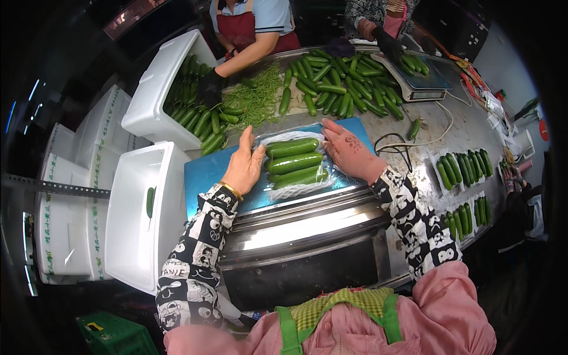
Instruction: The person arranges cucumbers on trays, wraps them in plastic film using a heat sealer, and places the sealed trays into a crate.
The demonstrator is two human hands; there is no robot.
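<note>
In front of me lies a foam-netted pack of cucumbers (294, 161) under clear film, on a blue surface (204, 177) of the wrapping machine. My bare left hand (244, 164) grips its left edge, thumb against the film and fingers pointing away from me. My right hand (350, 151), in a pinkish glove, holds the right edge with its fingers over the film. The undersides of the pack and of the fingertips are hidden.
Loose cucumbers (349, 83) are heaped behind the machine, beside green shreds (254, 97). Two co-workers stand across the table, one reaching into a white foam box (157, 89), another at a scale (423, 89). Wrapped packs (464, 168) lie right; a foam box (127, 219) stands left.
</note>
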